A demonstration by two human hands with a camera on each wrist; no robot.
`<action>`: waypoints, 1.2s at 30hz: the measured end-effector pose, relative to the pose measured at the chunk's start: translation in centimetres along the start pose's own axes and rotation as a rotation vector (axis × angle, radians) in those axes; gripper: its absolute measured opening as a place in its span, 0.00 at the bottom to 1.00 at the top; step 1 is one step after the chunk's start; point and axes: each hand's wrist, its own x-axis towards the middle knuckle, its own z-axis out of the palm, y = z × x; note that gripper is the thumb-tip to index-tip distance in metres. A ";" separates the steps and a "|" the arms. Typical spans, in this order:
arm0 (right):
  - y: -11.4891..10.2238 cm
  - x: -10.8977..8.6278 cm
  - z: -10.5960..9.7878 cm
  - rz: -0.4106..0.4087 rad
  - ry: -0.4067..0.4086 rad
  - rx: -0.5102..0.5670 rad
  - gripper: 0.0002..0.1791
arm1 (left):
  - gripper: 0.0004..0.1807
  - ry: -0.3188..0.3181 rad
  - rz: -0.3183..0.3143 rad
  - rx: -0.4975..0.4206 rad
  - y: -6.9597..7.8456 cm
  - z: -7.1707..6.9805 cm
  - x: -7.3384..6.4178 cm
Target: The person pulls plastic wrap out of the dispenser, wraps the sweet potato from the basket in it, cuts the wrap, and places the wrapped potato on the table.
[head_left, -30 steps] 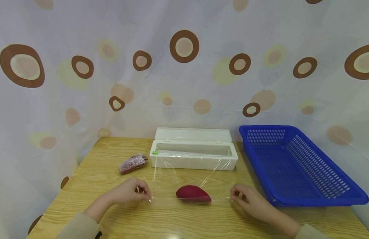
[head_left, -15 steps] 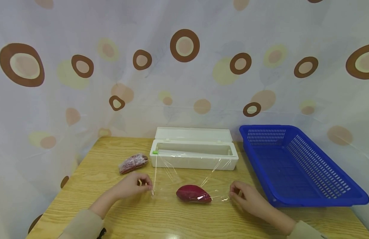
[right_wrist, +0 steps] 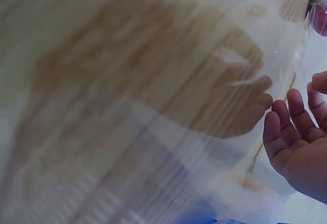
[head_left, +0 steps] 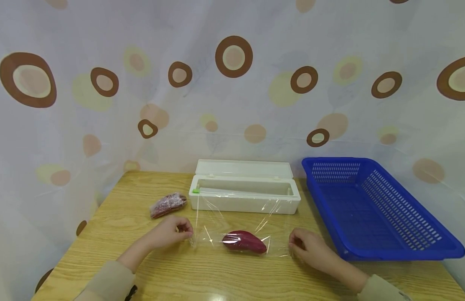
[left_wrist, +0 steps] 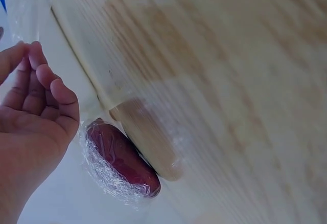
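A sheet of clear cling film stretches from the white dispenser box toward the person. Its left front corner is pinched by my left hand, thumb against fingertip. On the opposite side, my right hand pinches the right corner. Between the hands a reddish-purple sweet potato lies on the table, with the film spread over it and glinting on its skin. A second sweet potato, wrapped in crinkled film, rests beyond my left hand.
The box lid stands open at the back, and a green slider sits at the box's left front edge. A blue plastic basket occupies the right side of the wooden table. Behind hangs a patterned curtain.
Both hands have brought the film down onto the sweet potato, which now shows glints and creases around it. My left hand has shifted slightly away from the body; the sweet potato has turned a little.
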 end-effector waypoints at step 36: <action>-0.1 0.4 -0.6 -0.027 -0.055 0.033 0.08 | 0.02 -0.048 -0.103 0.058 0.6 0.2 0.2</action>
